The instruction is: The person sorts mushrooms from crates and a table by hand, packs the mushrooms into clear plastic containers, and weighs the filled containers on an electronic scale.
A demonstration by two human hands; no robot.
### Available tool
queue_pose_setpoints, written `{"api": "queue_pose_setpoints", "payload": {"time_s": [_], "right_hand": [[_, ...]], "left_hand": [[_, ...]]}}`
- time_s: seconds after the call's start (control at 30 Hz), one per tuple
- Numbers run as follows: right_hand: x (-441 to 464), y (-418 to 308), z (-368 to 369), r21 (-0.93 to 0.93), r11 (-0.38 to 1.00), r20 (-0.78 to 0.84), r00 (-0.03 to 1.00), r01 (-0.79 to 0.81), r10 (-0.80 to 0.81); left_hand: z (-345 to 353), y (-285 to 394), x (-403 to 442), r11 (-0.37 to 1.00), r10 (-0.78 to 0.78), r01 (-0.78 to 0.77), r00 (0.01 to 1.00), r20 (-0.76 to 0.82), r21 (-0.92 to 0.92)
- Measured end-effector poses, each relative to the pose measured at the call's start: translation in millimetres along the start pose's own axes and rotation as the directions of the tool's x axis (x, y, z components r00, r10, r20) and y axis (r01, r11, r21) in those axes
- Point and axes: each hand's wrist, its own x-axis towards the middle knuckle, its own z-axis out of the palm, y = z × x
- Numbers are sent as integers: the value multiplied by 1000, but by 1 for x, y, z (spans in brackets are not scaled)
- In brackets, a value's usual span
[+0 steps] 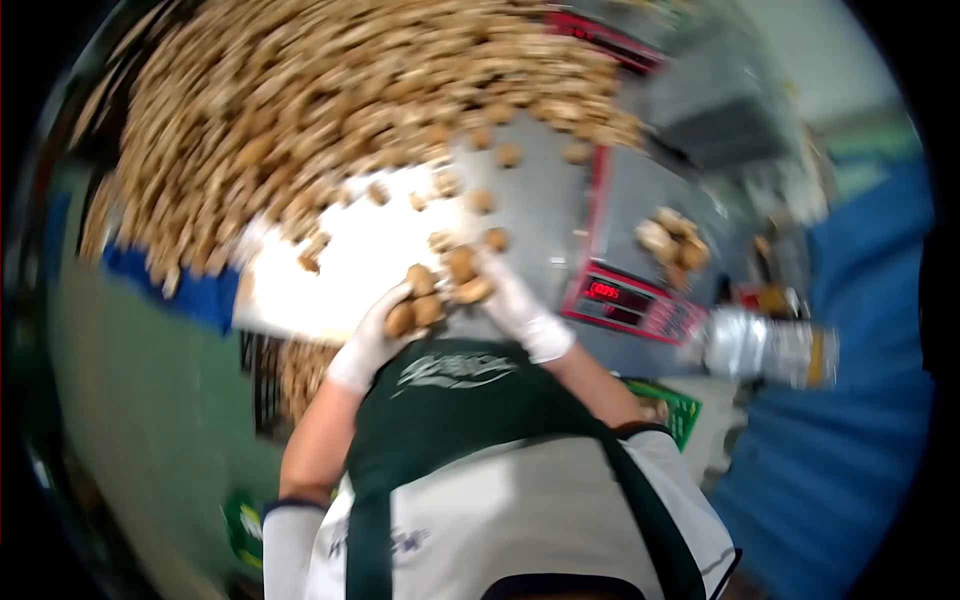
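Note:
My left hand [375, 335], in a white glove, is closed around a few brown round-capped mushrooms [427, 310] just in front of my apron. Beside it, my right hand [520, 312], also gloved in white, has its fingers against more brown mushrooms [462, 264], partly hiding them. Both hands are close together over the near edge of the metal table [535, 190]. Several loose mushrooms [481, 201] lie on the table just beyond the hands. Blur hides the exact finger contacts.
A large mushroom heap [330, 90] covers the far left of the table. A red-framed scale [635, 305] with a lit display stands right, a small mushroom pile [675, 245] on its plate. Farther back are another scale [605, 40] and grey bags [715, 95]. A clear plastic package [765, 345] lies right.

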Motion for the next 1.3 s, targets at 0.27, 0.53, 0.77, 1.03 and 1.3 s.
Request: {"api": "queue_pose_setpoints", "payload": {"time_s": [0.27, 0.53, 0.77, 1.03, 1.3], "right_hand": [[-89, -146, -61, -594, 666, -363, 587, 452, -723], [-139, -168, -162, -906, 160, -304, 339, -393, -890], [-145, -164, -158, -915, 130, -248, 279, -383, -928], [-187, -142, -168, -758, 645, -652, -88, 102, -753], [-213, -139, -156, -626, 718, -780, -233, 303, -581]], "left_hand": [[167, 99, 175, 999, -32, 36, 933, 359, -4], [296, 77, 255, 345, 311, -777, 624, 717, 527], [279, 69, 250, 412, 303, -731, 673, 675, 543], [121, 43, 185, 741, 279, -431, 895, 347, 516], [-14, 12, 54, 765, 122, 22, 976, -179, 644]]}}
